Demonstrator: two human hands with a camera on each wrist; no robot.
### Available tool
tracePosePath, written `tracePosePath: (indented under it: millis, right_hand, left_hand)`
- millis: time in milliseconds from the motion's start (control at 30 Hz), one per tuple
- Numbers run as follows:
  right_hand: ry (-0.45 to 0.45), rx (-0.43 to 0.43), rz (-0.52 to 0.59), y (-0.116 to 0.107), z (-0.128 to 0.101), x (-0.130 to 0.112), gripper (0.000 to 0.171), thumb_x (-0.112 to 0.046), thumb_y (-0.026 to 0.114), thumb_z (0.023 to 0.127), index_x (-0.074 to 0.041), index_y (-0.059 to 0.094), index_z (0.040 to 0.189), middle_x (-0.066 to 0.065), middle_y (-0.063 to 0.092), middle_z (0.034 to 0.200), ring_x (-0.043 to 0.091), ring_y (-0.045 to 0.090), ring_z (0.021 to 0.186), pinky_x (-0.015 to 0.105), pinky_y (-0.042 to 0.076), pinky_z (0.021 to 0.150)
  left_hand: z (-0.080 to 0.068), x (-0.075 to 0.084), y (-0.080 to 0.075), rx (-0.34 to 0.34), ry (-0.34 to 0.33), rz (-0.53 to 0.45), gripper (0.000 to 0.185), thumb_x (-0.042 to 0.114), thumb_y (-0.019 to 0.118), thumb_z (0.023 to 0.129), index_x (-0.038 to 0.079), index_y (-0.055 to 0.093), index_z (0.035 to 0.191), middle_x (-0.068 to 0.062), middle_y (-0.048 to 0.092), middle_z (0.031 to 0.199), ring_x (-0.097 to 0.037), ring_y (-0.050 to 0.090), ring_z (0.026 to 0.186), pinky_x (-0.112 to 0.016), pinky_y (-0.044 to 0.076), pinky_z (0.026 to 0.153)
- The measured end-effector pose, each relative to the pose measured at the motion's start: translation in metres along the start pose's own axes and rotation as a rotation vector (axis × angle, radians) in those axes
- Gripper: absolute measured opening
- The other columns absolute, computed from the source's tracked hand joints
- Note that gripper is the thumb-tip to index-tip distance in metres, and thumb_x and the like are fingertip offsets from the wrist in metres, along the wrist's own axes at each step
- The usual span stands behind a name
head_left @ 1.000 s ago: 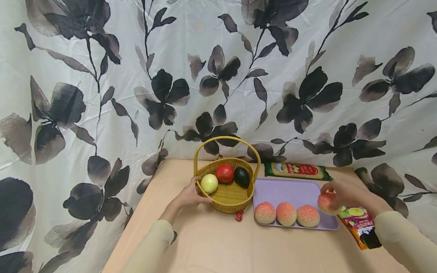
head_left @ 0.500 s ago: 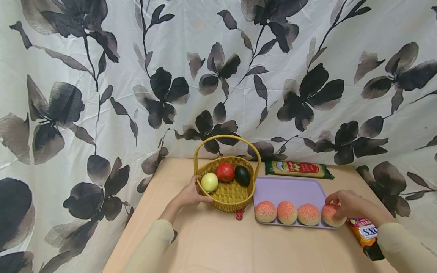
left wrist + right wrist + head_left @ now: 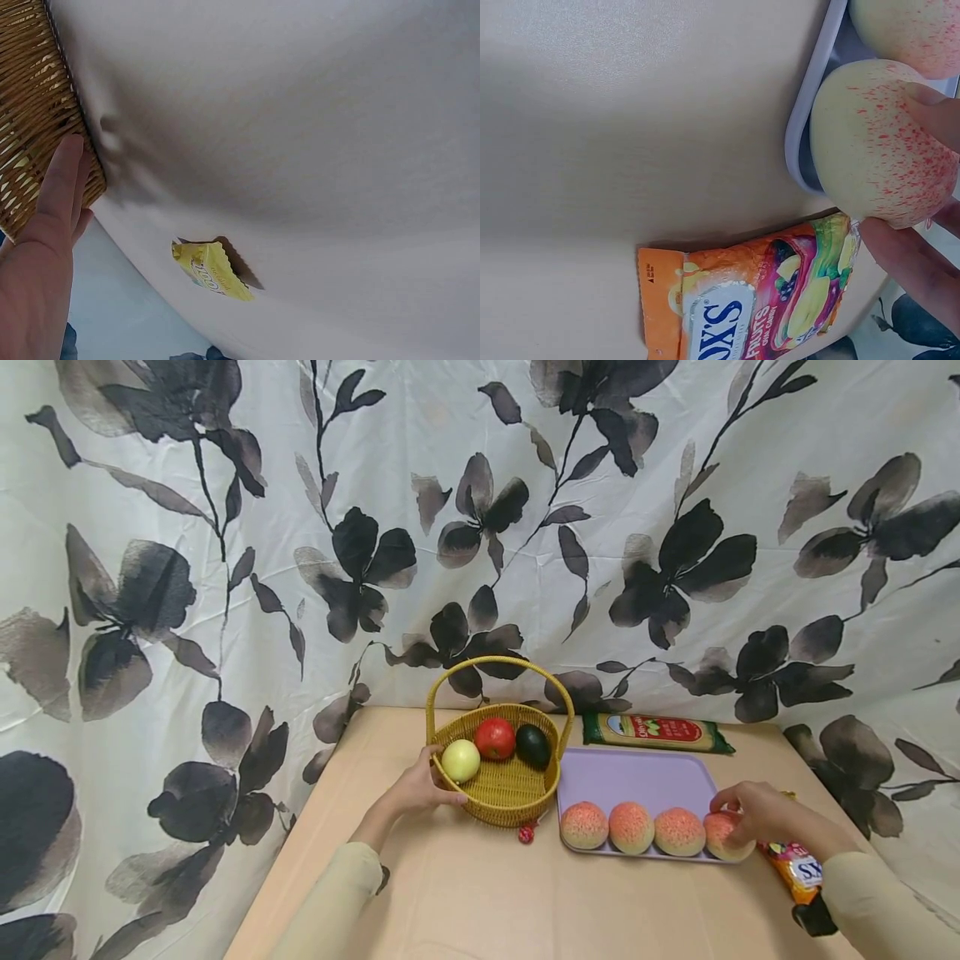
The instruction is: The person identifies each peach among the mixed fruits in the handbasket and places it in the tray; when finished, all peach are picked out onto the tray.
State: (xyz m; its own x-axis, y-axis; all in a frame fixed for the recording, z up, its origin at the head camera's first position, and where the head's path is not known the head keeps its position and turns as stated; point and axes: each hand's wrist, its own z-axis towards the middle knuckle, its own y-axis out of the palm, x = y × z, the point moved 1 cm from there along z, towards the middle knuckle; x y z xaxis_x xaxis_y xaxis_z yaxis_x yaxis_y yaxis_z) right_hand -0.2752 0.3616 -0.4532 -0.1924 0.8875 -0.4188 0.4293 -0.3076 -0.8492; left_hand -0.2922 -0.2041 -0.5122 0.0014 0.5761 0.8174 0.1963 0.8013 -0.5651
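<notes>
Fingers of the right hand curl round a peach (on the tray); the left hand, fingers straight, rests against the basket.

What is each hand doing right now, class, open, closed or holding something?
Left hand: open, straight fingers resting against the yellow woven basket.
Right hand: fingers curled round the speckled pink peach at the lilac tray's right end.

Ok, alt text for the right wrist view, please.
A right hand grips a pale, red-speckled peach at the corner of a lilac tray. An orange candy bag lies on the beige table just beside it.
</notes>
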Motion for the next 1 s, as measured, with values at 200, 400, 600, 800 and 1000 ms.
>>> tracePosePath:
  millis: [200, 400, 600, 800, 1000]
  right_hand:
    - [0.012, -0.001, 0.009, 0.0008, -0.0003, -0.0002, 0.050, -0.014, 0.094, 0.074, -0.004, 0.073, 0.118, 0.014, 0.067, 0.107, 0.027, 0.058, 0.098, 0.047, 0.061, 0.080]
    - [0.024, -0.020, 0.015, 0.0012, 0.0015, 0.0000, 0.051, -0.012, 0.093, 0.075, -0.004, 0.071, 0.120, 0.013, 0.066, 0.107, 0.026, 0.057, 0.095, 0.044, 0.061, 0.078]
    - [0.035, -0.042, 0.040, 0.0030, 0.0011, -0.0006, 0.053, -0.012, 0.092, 0.076, -0.003, 0.069, 0.122, 0.011, 0.063, 0.104, 0.025, 0.055, 0.094, 0.041, 0.061, 0.075]
    - [0.025, -0.039, 0.030, 0.0041, 0.0014, -0.0007, 0.053, -0.012, 0.091, 0.076, -0.004, 0.068, 0.122, 0.013, 0.064, 0.107, 0.026, 0.057, 0.096, 0.042, 0.062, 0.075]
    - [0.025, -0.034, 0.023, 0.0018, 0.0006, -0.0037, 0.054, -0.013, 0.091, 0.077, -0.004, 0.068, 0.124, 0.020, 0.064, 0.112, 0.030, 0.058, 0.099, 0.046, 0.062, 0.078]
  left_hand:
    - [-0.0008, 0.0014, 0.0003, 0.003, 0.003, -0.008, 0.121, 0.038, 0.097, 0.073, 0.006, 0.021, 0.161, -0.032, 0.036, 0.161, -0.045, 0.036, 0.152, -0.061, 0.032, 0.121]
    - [-0.0005, 0.0022, -0.0001, -0.003, -0.002, -0.019, 0.121, 0.037, 0.097, 0.073, 0.006, 0.021, 0.161, -0.031, 0.036, 0.161, -0.044, 0.038, 0.151, -0.059, 0.034, 0.120]
    - [-0.0001, 0.0005, 0.0005, -0.009, 0.001, -0.015, 0.121, 0.037, 0.097, 0.073, 0.006, 0.021, 0.161, -0.030, 0.036, 0.162, -0.044, 0.037, 0.151, -0.060, 0.034, 0.120]
    - [-0.0006, 0.0000, 0.0003, -0.007, 0.004, -0.011, 0.121, 0.037, 0.097, 0.072, 0.006, 0.021, 0.161, -0.030, 0.038, 0.160, -0.044, 0.041, 0.148, -0.059, 0.037, 0.118]
    - [-0.0012, 0.0001, 0.0005, -0.002, 0.001, -0.016, 0.120, 0.036, 0.096, 0.073, 0.005, 0.020, 0.161, -0.031, 0.038, 0.160, -0.043, 0.043, 0.147, -0.058, 0.038, 0.117]
